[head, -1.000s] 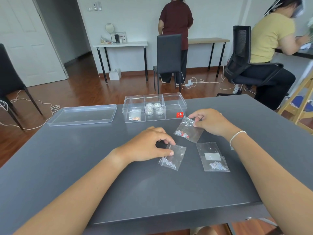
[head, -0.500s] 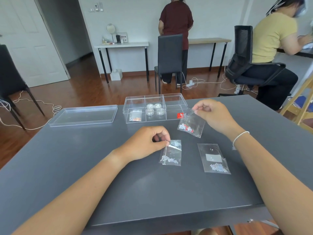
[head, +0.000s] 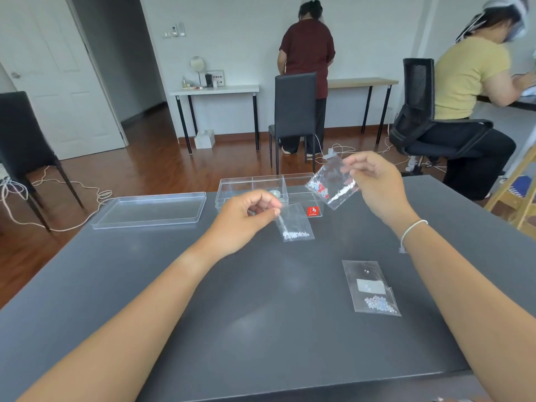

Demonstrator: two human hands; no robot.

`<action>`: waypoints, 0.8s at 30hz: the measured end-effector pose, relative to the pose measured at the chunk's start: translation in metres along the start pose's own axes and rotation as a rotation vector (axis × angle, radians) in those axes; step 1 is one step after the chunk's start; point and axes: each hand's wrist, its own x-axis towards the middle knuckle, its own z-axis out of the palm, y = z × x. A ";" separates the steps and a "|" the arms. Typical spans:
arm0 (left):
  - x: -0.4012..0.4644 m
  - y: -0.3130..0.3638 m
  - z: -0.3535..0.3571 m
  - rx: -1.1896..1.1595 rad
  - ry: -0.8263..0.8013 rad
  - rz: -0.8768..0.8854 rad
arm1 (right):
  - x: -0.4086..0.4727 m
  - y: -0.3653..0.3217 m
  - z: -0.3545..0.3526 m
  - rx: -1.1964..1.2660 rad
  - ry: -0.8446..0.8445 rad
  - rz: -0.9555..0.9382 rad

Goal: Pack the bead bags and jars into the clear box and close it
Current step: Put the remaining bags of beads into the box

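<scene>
My left hand (head: 246, 219) pinches the top of a small clear bag of white beads (head: 294, 227), lifted off the dark table just in front of the clear box (head: 237, 185). My right hand (head: 374, 184) holds a bag of red and white beads (head: 330, 185) in the air over the box's right end. The box is open, with divided compartments; a small jar (head: 275, 193) shows inside behind my left hand. A third bead bag (head: 371, 288) lies flat on the table near my right forearm.
The box's clear lid (head: 150, 210) lies to the left of the box. The dark table (head: 232, 329) ends just beyond the box. Black chairs, white desks, floor cables and two other people are farther back in the room.
Both hands rose off the table with their bags and moved toward the box. The right bag now hangs over the box's right end; the left bag is just before it.
</scene>
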 end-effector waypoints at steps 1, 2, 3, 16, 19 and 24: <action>0.005 0.001 -0.002 -0.008 0.020 0.004 | 0.006 -0.002 0.001 0.002 0.016 -0.010; 0.009 0.002 -0.003 -0.014 0.037 0.011 | 0.011 -0.004 0.003 0.002 0.030 -0.016; 0.013 0.003 -0.005 -0.021 0.052 0.019 | 0.018 -0.006 0.006 0.000 0.043 -0.020; 0.070 0.014 -0.020 0.052 0.164 0.034 | 0.068 -0.009 0.051 -0.362 -0.278 -0.030; 0.079 0.014 -0.017 0.069 0.164 0.013 | 0.070 -0.008 0.059 -0.462 -0.371 -0.032; 0.090 0.010 -0.012 0.100 0.144 -0.019 | 0.071 0.001 0.063 -0.462 -0.428 -0.002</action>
